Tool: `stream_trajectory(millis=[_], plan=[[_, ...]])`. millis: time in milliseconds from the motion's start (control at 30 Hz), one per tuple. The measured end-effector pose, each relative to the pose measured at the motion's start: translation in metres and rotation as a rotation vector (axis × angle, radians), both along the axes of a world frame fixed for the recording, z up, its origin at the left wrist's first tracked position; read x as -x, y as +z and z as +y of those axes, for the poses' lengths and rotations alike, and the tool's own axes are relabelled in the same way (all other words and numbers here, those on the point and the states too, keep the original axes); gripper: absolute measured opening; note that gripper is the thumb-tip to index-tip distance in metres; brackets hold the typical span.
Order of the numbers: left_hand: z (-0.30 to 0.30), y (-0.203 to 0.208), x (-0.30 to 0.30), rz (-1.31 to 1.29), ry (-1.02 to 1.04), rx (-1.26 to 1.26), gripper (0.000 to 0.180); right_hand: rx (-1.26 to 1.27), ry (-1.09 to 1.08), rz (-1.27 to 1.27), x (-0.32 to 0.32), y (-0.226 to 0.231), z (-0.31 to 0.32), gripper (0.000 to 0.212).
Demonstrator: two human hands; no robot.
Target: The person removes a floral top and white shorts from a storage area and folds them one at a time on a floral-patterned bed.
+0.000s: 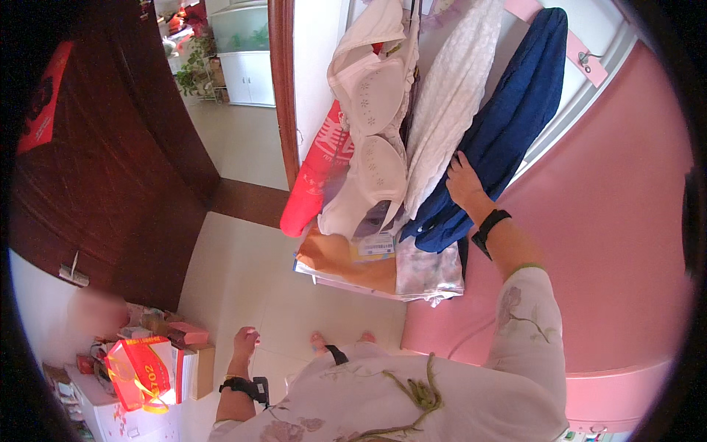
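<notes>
A long navy blue garment (pixel 508 125) hangs from the wall or door at upper right. My right hand (pixel 464 180) is at its left edge, fingers bent onto the cloth and partly hidden against it. Just left of that hand hangs a white textured garment (pixel 453 96). Further left, two beige bras (pixel 379 103) hang one below the other. My left hand (pixel 246 339) is low at my left side, its fingers curled in and nothing visible in them, away from the clothes. Each wrist wears a black band.
Below the clothes stands a box or low stand (pixel 346 261) with packages on it. A red bag (pixel 320 169) hangs behind the bras. A dark wooden door (pixel 103 162) is at left, a red and white paper bag (pixel 143 372) at lower left. A pink surface (pixel 604 221) fills the right.
</notes>
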State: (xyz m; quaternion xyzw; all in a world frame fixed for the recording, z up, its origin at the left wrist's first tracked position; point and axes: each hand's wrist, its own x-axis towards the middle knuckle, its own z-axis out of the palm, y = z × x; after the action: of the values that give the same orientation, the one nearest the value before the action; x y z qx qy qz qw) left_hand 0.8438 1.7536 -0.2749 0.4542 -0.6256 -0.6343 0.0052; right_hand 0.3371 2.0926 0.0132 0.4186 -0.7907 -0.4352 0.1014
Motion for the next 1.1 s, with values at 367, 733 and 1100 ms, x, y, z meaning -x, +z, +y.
stream_trajectory(millis=[367,733,1100], plan=[[-0.019,0.02,0.039,-0.012,-0.026,-0.087,0.026,-0.116,-0.559,0.123,0.035,-0.008,0.108,0.023],[-0.02,0.026,0.056,-0.022,0.04,-0.11,0.024,-0.002,-0.387,-0.23,0.022,0.002,-0.002,0.023],[-0.02,0.025,0.075,-0.013,-0.048,-0.094,0.024,0.387,0.171,0.119,0.056,-0.039,-0.008,0.032]])
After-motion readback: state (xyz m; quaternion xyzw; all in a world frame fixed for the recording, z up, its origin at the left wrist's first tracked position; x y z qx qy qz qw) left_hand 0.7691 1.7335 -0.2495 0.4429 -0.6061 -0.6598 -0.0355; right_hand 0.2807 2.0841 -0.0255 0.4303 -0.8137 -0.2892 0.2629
